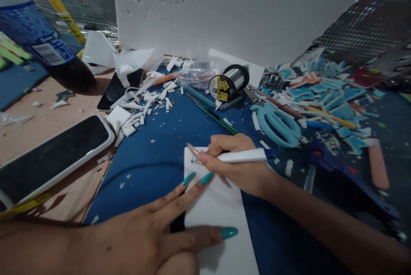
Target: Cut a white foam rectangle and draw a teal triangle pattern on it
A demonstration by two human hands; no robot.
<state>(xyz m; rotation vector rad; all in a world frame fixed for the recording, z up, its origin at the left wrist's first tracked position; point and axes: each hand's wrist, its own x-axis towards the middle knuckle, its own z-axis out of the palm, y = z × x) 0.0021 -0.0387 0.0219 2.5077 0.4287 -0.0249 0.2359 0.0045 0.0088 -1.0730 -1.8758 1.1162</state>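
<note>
A white sheet (221, 219) lies on the blue mat, narrow and running toward me. My left hand (160, 223) presses on it with fingers spread and stretched out, holding nothing. In a writing grip, my right hand (237, 163) is closed around a white marker (245, 156) with a blue end. The marker's tip is hidden behind the fingers, close to the sheet's far left corner, where a small blue mark shows. Beyond the right hand lie light-blue scissors (278, 125) and a green pen (218, 118).
A dark purple glue gun (349, 176) lies to the right, below a heap of blue and white scraps (334, 91). A spool of line (229, 82) stands behind. On the left are a phone (58, 155) and a tilted cola bottle (48, 43). A white board (224, 9) rises at the back.
</note>
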